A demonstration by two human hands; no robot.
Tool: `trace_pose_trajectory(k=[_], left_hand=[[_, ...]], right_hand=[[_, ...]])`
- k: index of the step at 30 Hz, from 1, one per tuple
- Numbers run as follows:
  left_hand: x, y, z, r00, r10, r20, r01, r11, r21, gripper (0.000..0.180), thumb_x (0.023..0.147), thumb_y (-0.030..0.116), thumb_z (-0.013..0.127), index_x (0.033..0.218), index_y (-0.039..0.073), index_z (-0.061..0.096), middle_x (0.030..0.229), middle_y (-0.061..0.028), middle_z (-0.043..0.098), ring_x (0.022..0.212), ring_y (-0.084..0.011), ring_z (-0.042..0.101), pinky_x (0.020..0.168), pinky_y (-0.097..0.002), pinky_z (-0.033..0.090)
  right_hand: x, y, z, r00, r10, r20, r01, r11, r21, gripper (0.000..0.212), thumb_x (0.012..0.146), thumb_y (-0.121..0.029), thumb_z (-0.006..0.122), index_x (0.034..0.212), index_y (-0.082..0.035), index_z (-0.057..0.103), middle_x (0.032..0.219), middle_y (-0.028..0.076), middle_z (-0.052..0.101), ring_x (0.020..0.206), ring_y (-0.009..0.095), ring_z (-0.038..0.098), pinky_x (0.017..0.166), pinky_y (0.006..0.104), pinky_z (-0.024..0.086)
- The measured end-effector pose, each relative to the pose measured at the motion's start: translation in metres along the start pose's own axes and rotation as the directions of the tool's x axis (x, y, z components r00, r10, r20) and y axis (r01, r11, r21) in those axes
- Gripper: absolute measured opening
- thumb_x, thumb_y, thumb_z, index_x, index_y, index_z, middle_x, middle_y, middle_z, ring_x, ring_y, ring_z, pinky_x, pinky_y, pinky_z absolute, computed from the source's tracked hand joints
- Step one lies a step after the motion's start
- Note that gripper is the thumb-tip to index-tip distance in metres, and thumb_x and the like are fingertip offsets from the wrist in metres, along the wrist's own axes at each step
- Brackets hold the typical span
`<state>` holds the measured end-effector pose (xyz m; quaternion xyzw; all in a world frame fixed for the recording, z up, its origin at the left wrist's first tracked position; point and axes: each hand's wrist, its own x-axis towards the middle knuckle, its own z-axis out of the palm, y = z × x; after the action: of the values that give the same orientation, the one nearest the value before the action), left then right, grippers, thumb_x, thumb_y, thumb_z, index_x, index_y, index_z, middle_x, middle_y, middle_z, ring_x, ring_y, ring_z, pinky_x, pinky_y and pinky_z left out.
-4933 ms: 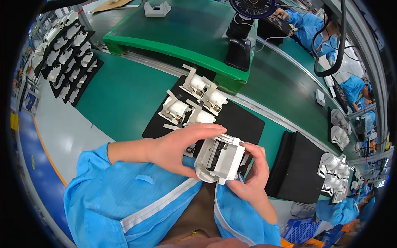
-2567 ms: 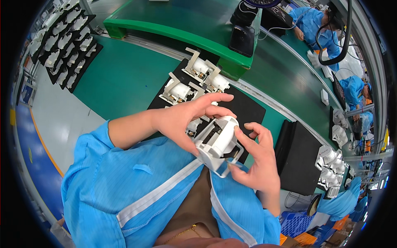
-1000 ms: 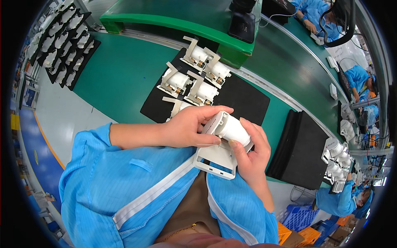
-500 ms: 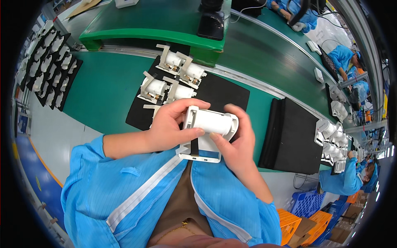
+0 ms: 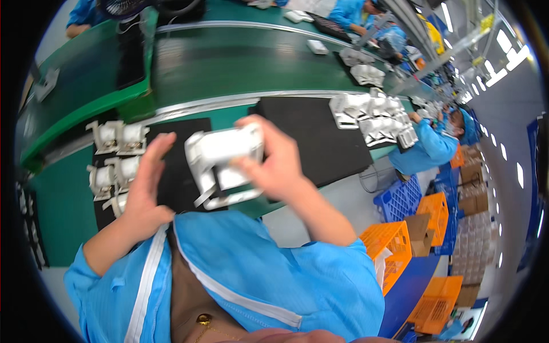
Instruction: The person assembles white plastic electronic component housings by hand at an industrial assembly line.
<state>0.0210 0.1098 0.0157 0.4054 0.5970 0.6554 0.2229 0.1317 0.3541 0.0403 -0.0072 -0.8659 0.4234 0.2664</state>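
In my right hand (image 5: 275, 163) is a white plastic housing with a white cylinder set across its top (image 5: 222, 147). The fingers wrap its right side and the thumb presses on its front; a dark strip hangs in the frame's opening below. The housing is tilted, held above a black mat (image 5: 177, 183), and somewhat blurred. My left hand (image 5: 144, 186) is off it to the left, empty, with fingers stretched up and the thumb apart. Beside and partly behind that hand, several similar white units (image 5: 108, 137) with pale upright tabs stand on the black mat.
To the right lies a folded black cloth or foam stack (image 5: 309, 140), with several white units (image 5: 380, 117) beyond it. A green raised shelf (image 5: 91, 111) stands at the left over the green bench. Blue (image 5: 399, 201) and orange crates (image 5: 390, 251) sit at right. Co-workers (image 5: 432, 146) are seated farther along.
My left hand has let go of the housing and moved left, opening. My right hand alone now holds it. The view has swung to the right.
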Motion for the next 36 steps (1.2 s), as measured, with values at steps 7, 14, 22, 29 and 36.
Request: trace_pose_trajectory(k=[7, 14, 22, 29, 36], left_hand=[[-0.018, 0.011, -0.051, 0.958, -0.150, -0.243, 0.174, 0.982, 0.079, 0.099, 0.082, 0.067, 0.054, 0.153, 0.011, 0.015, 0.151, -0.0170, 0.030, 0.141, -0.0295, 0.026, 0.112, -0.0499, 0.015], [-0.053, 0.022, -0.083, 0.870, -0.187, -0.456, 0.202, 0.979, -0.018, 0.075, 0.088, 0.044, 0.060, 0.148, 0.010, 0.030, 0.140, -0.0138, 0.045, 0.121, -0.0181, 0.048, 0.096, -0.0304, 0.040], [-0.035, 0.035, -0.139, 0.805, -0.207, -0.556, 0.270, 0.962, 0.033, 0.058, 0.091, 0.028, 0.058, 0.143, 0.011, 0.038, 0.138, -0.0134, 0.048, 0.125, -0.0238, 0.047, 0.098, -0.0370, 0.040], [0.004, -0.006, -0.292, 0.531, 0.235, -0.814, 0.459, 0.728, 0.509, 0.059, 0.077, 0.029, 0.072, 0.127, 0.004, 0.055, 0.121, -0.0160, 0.059, 0.113, -0.0258, 0.055, 0.097, -0.0369, 0.043], [0.060, -0.067, -0.460, 0.270, 0.492, -0.827, 0.668, 0.523, 0.529, 0.097, 0.060, 0.045, 0.082, 0.136, 0.000, 0.040, 0.127, -0.0263, 0.052, 0.117, -0.0394, 0.051, 0.100, -0.0434, 0.042]], right_hand=[[0.020, 0.128, -0.175, 0.965, 0.227, -0.131, -0.242, 0.964, -0.112, 0.050, 0.082, -0.011, 0.069, 0.127, -0.007, 0.048, 0.112, 0.011, 0.061, 0.101, 0.018, 0.060, 0.089, 0.0318, 0.047], [0.024, 0.182, -0.196, 0.963, 0.265, -0.058, -0.263, 0.862, -0.434, 0.051, 0.082, -0.014, 0.069, 0.129, -0.009, 0.047, 0.116, 0.012, 0.059, 0.108, 0.023, 0.056, 0.095, 0.0342, 0.043], [0.033, 0.164, -0.197, 0.945, 0.327, -0.009, -0.220, 0.614, -0.758, 0.053, 0.071, -0.002, 0.073, 0.122, -0.003, 0.058, 0.121, 0.019, 0.058, 0.112, 0.038, 0.055, 0.097, 0.0421, 0.044], [0.027, 0.119, -0.187, 0.931, 0.332, -0.151, -0.278, 0.379, -0.883, 0.080, 0.069, 0.011, 0.065, 0.141, -0.012, 0.040, 0.138, 0.020, 0.044, 0.126, 0.039, 0.045, 0.104, 0.0407, 0.038], [0.034, 0.006, -0.038, 0.968, -0.150, 0.200, 0.244, 0.742, -0.624, 0.038, 0.075, 0.008, 0.062, 0.112, -0.001, 0.062, 0.109, 0.018, 0.060, 0.094, 0.034, 0.061, 0.071, 0.0368, 0.051]])
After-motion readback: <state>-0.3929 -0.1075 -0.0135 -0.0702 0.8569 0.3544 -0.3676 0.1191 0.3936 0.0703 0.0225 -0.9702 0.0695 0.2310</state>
